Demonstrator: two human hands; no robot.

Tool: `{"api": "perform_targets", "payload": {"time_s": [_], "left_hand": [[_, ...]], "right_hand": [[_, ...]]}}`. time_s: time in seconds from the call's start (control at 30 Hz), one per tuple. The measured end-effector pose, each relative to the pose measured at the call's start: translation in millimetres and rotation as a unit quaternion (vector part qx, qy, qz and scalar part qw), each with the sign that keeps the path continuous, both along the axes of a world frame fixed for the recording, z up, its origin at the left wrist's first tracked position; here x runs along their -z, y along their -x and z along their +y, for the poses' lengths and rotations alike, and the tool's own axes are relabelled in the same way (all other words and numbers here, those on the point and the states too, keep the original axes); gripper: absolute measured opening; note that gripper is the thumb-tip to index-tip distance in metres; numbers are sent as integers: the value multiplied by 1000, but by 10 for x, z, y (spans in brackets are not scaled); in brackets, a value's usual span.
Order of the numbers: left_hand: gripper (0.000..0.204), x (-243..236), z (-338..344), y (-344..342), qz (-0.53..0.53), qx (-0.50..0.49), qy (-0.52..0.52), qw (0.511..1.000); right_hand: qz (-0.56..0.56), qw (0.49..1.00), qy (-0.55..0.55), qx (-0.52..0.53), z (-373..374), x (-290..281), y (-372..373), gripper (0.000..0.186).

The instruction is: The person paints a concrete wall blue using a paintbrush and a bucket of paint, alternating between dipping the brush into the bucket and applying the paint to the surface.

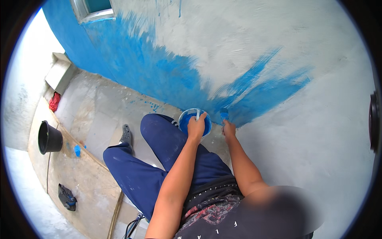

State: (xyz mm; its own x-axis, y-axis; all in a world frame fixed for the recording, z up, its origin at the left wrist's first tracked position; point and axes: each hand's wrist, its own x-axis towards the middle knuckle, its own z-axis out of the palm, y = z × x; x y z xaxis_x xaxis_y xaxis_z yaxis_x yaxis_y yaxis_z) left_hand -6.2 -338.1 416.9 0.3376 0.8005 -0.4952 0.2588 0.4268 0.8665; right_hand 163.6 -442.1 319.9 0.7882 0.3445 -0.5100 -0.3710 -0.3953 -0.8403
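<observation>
My left hand (196, 126) is closed at a white paint bucket (181, 119), by what looks like its pale handle. Blue paint (186, 121) shows inside the bucket, which sits beside my bent knee. My right hand (229, 129) grips a paintbrush (224, 114) by its handle, just right of the bucket. The brush's blue-coated head points at the foot of the wall (274, 95), close to fresh blue paint; whether the bristles touch it, I cannot tell. Broad blue strokes fan up and right over the pale grey surface, joining a larger painted area on the left.
A small window (95, 10) sits in the wall at upper left. On the left stand a black bucket (50, 137), a red cloth-like bundle (54, 102) and a black plastic bag (67, 197). Blue drips spot the grey floor (99, 103). A raised edge (85, 149) runs along it.
</observation>
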Motion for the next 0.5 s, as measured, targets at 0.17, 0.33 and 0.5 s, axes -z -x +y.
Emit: {"api": "perform_targets", "payload": {"time_s": [0.17,0.33,0.5], "left_hand": [[67,126,7,-54,45,-6,36,998],[67,77,61,-45,56,10,73,996],[65,214,118,-46,44,-13,108,993]], "right_hand": [[172,985,24,7,-128,621,-37,23],[281,959,-29,11,-86,1150,-218,20],[355,932,-47,55,111,1336,-289,20]]}}
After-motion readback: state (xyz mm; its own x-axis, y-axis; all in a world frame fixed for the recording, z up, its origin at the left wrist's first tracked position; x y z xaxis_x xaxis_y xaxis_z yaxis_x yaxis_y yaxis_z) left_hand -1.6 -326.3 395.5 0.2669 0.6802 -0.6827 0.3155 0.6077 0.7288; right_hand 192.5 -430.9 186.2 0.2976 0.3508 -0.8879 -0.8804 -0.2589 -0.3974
